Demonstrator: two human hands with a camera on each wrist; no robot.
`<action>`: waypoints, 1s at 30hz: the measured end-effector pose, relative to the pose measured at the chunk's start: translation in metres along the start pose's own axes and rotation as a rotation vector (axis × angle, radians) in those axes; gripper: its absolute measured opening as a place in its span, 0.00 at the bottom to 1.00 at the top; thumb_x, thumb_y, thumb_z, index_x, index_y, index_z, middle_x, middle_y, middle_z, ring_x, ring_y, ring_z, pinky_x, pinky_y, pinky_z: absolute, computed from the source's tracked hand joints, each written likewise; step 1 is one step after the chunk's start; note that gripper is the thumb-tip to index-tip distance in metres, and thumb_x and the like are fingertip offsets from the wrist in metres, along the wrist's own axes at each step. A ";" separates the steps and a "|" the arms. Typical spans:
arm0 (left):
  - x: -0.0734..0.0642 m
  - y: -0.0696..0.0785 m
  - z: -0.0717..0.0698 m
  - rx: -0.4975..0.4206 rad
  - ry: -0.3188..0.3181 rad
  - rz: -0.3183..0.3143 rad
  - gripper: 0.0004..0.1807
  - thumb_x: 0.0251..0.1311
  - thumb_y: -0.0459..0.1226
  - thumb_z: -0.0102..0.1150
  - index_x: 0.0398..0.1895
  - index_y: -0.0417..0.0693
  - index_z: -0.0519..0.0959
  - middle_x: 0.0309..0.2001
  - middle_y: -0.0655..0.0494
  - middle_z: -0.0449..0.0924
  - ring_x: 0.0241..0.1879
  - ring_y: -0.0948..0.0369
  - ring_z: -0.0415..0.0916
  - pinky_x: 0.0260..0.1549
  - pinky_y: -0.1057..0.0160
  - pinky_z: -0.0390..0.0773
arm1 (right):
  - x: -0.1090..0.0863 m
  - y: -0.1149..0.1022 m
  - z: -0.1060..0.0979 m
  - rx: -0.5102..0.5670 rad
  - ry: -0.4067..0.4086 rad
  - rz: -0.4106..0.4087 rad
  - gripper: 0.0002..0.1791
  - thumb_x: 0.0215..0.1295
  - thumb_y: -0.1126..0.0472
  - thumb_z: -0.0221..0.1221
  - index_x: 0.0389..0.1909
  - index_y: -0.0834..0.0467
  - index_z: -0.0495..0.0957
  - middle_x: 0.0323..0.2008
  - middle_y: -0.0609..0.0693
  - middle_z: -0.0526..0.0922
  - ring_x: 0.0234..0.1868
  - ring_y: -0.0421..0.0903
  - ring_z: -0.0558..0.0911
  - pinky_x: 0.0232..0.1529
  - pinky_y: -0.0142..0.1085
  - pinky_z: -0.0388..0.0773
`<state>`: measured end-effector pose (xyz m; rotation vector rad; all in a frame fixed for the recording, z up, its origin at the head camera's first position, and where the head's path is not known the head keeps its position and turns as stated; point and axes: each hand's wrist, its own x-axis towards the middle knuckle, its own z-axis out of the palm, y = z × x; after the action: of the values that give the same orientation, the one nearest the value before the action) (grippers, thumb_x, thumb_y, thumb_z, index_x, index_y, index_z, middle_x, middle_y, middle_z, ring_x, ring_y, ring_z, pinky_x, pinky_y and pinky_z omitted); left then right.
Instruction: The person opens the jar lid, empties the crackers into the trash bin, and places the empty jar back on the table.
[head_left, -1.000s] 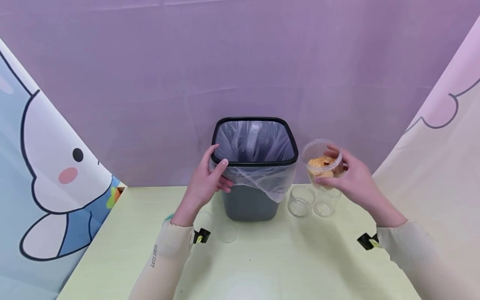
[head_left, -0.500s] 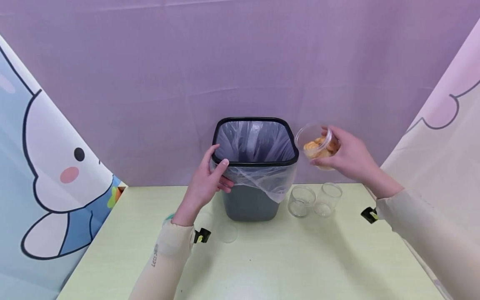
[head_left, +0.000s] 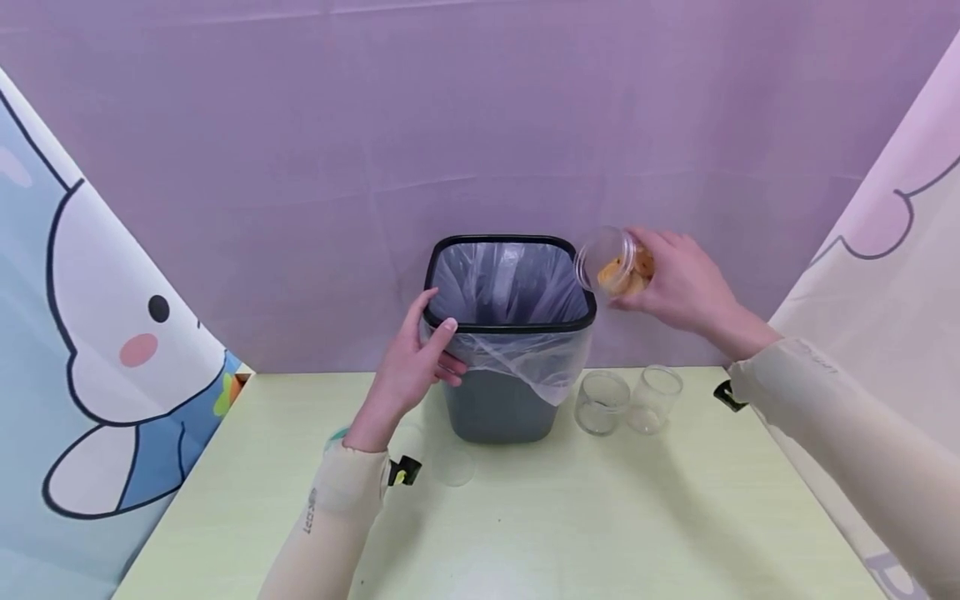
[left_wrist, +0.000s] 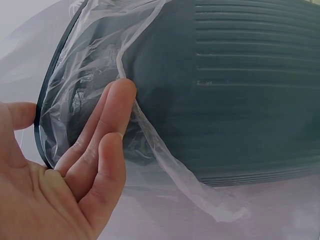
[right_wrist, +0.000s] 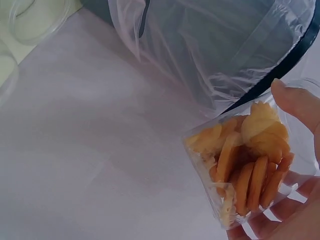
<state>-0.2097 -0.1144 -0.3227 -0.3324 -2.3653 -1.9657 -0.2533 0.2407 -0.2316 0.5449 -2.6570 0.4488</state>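
Observation:
My left hand (head_left: 408, 367) holds the near left corner of a grey trash can (head_left: 498, 408) at its black rim. In the left wrist view, the fingers (left_wrist: 102, 132) lie along the bagged outer side and the thumb is at the rim. My right hand (head_left: 686, 283) grips a clear plastic jar (head_left: 603, 258), tipped with its mouth toward the can, at the right side of the rim. Golden-brown, cookie-like pieces (right_wrist: 250, 170) are inside the jar, gathered toward its bottom in the right wrist view.
A clear liner bag (head_left: 510, 283) lines the can and folds over its rim. Two clear jars (head_left: 602, 404) stand on the pale yellow table (head_left: 570, 533) to its right. A clear round lid (head_left: 453, 467) lies in front, near my left wrist. A purple cloth (head_left: 300, 167) hangs behind.
My right hand has lifted the jar up and left from above the two standing jars and tilted it sideways toward the can. My left hand has stayed on the rim.

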 end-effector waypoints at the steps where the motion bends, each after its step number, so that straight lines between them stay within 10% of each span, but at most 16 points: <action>1: 0.001 0.000 0.000 0.000 -0.001 -0.003 0.35 0.73 0.52 0.50 0.78 0.70 0.49 0.28 0.37 0.85 0.26 0.43 0.84 0.31 0.51 0.84 | 0.002 0.000 0.000 -0.014 -0.002 -0.004 0.54 0.43 0.50 0.78 0.71 0.60 0.64 0.59 0.66 0.75 0.58 0.67 0.70 0.56 0.63 0.67; 15: 0.003 -0.003 0.001 0.009 -0.004 0.001 0.35 0.72 0.53 0.51 0.78 0.70 0.50 0.27 0.39 0.85 0.25 0.44 0.84 0.33 0.47 0.84 | 0.020 -0.005 0.000 -0.223 0.018 -0.137 0.53 0.42 0.52 0.78 0.71 0.57 0.65 0.63 0.63 0.72 0.61 0.67 0.68 0.58 0.65 0.64; 30: 0.004 -0.005 0.000 0.012 -0.008 -0.010 0.36 0.71 0.56 0.51 0.78 0.71 0.50 0.28 0.38 0.85 0.27 0.43 0.84 0.33 0.47 0.84 | 0.029 -0.009 0.005 -0.389 0.204 -0.457 0.49 0.35 0.56 0.80 0.65 0.59 0.71 0.57 0.63 0.76 0.56 0.65 0.72 0.52 0.63 0.68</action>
<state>-0.2148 -0.1152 -0.3270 -0.3286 -2.3868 -1.9575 -0.2751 0.2223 -0.2214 0.8903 -2.2450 -0.1388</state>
